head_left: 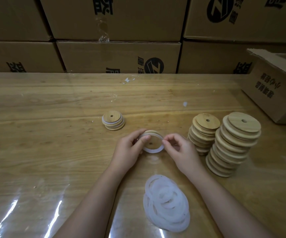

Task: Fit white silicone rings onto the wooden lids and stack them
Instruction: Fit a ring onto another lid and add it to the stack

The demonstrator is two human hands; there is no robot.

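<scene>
Our left hand (127,151) grips the lid (154,142); our right hand (178,150) pinches its ring (153,150). Near us lie loose rings (167,203), bare stacks (231,146) at right, a ringed stack (113,121) beyond.

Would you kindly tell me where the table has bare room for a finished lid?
Bare: the table left of the short stack and left hand, and the far strip before the cartons. Crowded: tall stack, taller stack and open box at right; ring pile near centre.

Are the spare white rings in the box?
No, the rings lie in a loose pile on the table, well apart from the box.
</scene>
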